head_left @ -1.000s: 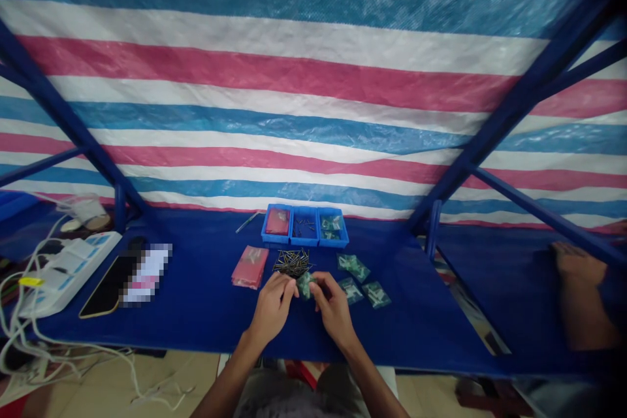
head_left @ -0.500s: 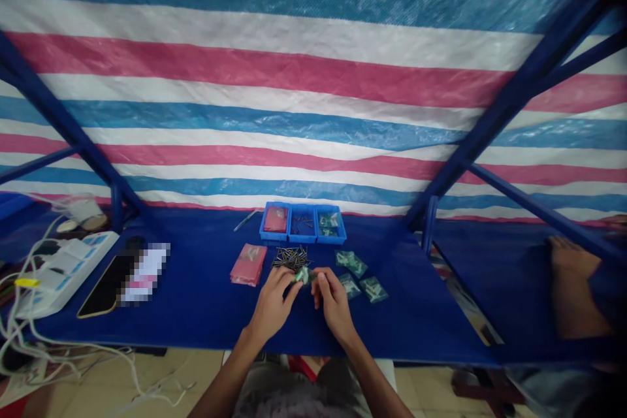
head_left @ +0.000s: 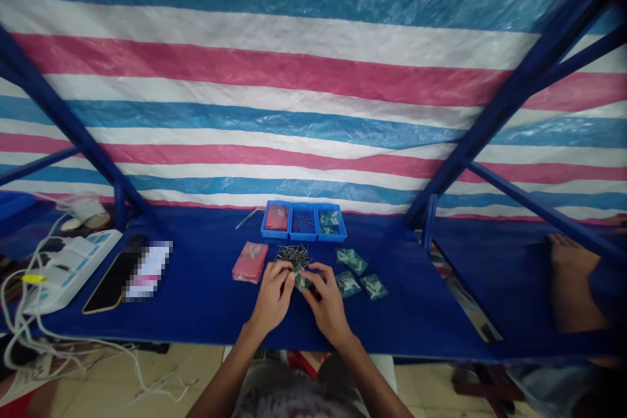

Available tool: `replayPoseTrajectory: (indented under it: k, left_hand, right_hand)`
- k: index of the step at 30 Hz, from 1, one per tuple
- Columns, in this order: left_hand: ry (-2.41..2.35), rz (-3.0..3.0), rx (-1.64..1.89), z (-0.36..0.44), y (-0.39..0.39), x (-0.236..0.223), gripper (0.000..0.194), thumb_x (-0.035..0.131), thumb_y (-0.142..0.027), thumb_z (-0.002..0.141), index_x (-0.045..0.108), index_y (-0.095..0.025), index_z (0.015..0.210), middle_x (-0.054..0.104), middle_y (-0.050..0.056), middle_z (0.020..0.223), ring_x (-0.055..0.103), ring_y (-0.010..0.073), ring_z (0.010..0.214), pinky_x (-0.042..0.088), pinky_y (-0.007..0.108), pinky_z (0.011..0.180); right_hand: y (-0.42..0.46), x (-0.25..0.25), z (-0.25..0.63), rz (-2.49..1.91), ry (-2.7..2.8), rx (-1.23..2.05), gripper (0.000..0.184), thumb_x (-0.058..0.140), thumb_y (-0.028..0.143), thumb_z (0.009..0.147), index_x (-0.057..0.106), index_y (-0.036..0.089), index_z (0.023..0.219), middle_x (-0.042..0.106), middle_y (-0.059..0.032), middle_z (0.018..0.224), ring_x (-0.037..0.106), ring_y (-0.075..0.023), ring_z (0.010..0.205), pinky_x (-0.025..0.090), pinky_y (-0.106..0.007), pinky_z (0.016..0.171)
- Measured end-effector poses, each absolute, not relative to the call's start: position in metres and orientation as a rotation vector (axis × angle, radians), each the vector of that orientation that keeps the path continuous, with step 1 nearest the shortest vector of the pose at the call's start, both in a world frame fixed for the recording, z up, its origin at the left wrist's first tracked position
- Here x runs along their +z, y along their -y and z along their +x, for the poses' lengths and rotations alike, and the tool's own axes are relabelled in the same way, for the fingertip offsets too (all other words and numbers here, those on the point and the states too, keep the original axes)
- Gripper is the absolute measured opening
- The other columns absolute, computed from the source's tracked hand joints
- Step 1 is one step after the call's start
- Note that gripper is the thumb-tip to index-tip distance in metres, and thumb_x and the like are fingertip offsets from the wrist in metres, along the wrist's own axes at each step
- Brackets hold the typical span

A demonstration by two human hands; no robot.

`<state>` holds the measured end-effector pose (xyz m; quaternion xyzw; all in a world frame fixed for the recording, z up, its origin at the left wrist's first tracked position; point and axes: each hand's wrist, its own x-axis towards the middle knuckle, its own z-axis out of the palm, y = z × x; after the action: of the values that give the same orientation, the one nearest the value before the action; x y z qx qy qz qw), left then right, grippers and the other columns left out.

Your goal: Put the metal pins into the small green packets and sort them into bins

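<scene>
Between my two hands is a small greenish plastic bag (head_left: 300, 279), its contents too small to make out. My left hand (head_left: 272, 295) pinches it between thumb and fingers. From the other side my right hand (head_left: 327, 302) grips it, fingers bent over its edge. A loose pile of dark screws (head_left: 292, 254) lies just beyond my fingertips. Left of the pile rests a stack of pink plastic bags (head_left: 249, 262). To the right lie filled greenish bags: one farther back (head_left: 351, 260), one close to my right hand (head_left: 348, 284), and one farther right (head_left: 374, 287).
Three joined blue bins stand behind the pile: a left bin (head_left: 275, 234) with pink bags, a middle bin (head_left: 303, 236) with few screws, a right bin (head_left: 332, 237) with greenish bags. A phone (head_left: 105, 284) and power strip (head_left: 73, 274) lie left. Another person's arm (head_left: 575, 284) rests right.
My right hand has moved left and closed on the bag, which my left hand was holding up. The bag now sits lower between both hands.
</scene>
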<state>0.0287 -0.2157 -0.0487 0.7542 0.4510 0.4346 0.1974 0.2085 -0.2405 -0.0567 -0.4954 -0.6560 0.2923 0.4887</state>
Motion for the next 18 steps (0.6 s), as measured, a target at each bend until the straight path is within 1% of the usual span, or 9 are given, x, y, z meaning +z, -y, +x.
replayPoseTrajectory:
  k: [3,5,7,8,9,10,12,15,18]
  left_hand:
    - [-1.292,2.082,1.242,0.028,0.216,-0.048,0.037,0.039,-0.03,0.113,0.069,-0.022,0.093,0.068,0.008,0.113,0.061,0.0248,0.111,0.051,0.044,0.101]
    - [-1.325,2.061,1.249,0.028,0.216,-0.047,0.038,0.04,-0.032,0.113,0.068,-0.022,0.09,0.068,0.008,0.111,0.061,0.025,0.11,0.051,0.045,0.1]
    - [-1.36,2.04,1.26,0.028,0.214,-0.048,0.033,0.043,-0.035,0.112,0.068,-0.022,0.095,0.068,0.007,0.109,0.062,0.0253,0.108,0.05,0.045,0.1]
    - [-1.374,2.034,1.267,0.028,0.214,-0.049,0.03,0.044,-0.035,0.112,0.068,-0.023,0.097,0.068,0.007,0.108,0.062,0.0254,0.108,0.051,0.044,0.099]
    - [-1.385,2.032,1.276,0.028,0.213,-0.05,0.028,0.046,-0.036,0.111,0.068,-0.023,0.099,0.068,0.007,0.108,0.062,0.0255,0.107,0.051,0.044,0.098]
    - [-1.391,2.032,1.284,0.028,0.212,-0.051,0.027,0.047,-0.036,0.111,0.068,-0.023,0.1,0.068,0.007,0.108,0.062,0.0256,0.107,0.051,0.044,0.098]
    - [-1.397,2.036,1.301,0.028,0.211,-0.053,0.026,0.047,-0.035,0.111,0.069,-0.024,0.103,0.068,0.007,0.109,0.063,0.0258,0.108,0.051,0.044,0.099]
    - [-1.398,2.04,1.329,0.027,0.21,-0.056,0.026,0.047,-0.035,0.111,0.07,-0.025,0.106,0.068,0.008,0.11,0.063,0.0259,0.109,0.051,0.045,0.101]
    - [-1.404,2.039,1.339,0.027,0.21,-0.057,0.025,0.047,-0.033,0.111,0.07,-0.024,0.107,0.068,0.008,0.11,0.063,0.0257,0.109,0.051,0.046,0.101]
  right_hand:
    - [0.239,-0.057,0.211,-1.211,1.582,0.623,0.022,0.061,0.035,0.104,0.078,0.034,0.118,0.067,-0.0098,0.122,0.067,-0.0289,0.106,0.056,-0.045,0.095]
    - [0.23,-0.053,0.22,-1.239,1.556,0.585,0.024,0.059,0.039,0.105,0.076,0.033,0.121,0.072,-0.0085,0.111,0.069,-0.0292,0.102,0.056,-0.044,0.092]
    - [0.211,-0.045,0.235,-1.327,1.473,0.477,0.027,0.065,0.045,0.102,0.072,0.03,0.123,0.074,-0.0072,0.103,0.07,-0.0277,0.087,0.056,-0.041,0.083]
    - [0.2,-0.04,0.244,-1.366,1.466,0.419,0.028,0.065,0.046,0.101,0.071,0.029,0.122,0.075,-0.0071,0.1,0.069,-0.0274,0.083,0.055,-0.041,0.08]
    - [0.186,-0.033,0.255,-1.383,1.503,0.355,0.028,0.063,0.046,0.102,0.071,0.028,0.121,0.076,-0.0078,0.103,0.069,-0.028,0.087,0.053,-0.041,0.082]
    - [0.173,-0.026,0.265,-1.384,1.569,0.271,0.026,0.058,0.045,0.105,0.071,0.027,0.119,0.076,-0.009,0.109,0.068,-0.0291,0.094,0.052,-0.042,0.088]
    - [0.146,-0.013,0.284,-1.386,1.76,0.124,0.026,0.05,0.038,0.108,0.071,0.026,0.118,0.076,-0.0096,0.113,0.065,-0.0299,0.101,0.046,-0.044,0.095]
    - [0.113,-0.001,0.301,-1.488,1.902,-0.054,0.026,0.049,0.033,0.108,0.071,0.024,0.12,0.076,-0.0103,0.115,0.061,-0.0305,0.101,0.042,-0.041,0.089]
    - [0.093,-0.001,0.305,-1.543,2.038,-0.134,0.025,0.051,0.032,0.108,0.072,0.025,0.119,0.075,-0.01,0.115,0.059,-0.0314,0.104,0.04,-0.04,0.087]
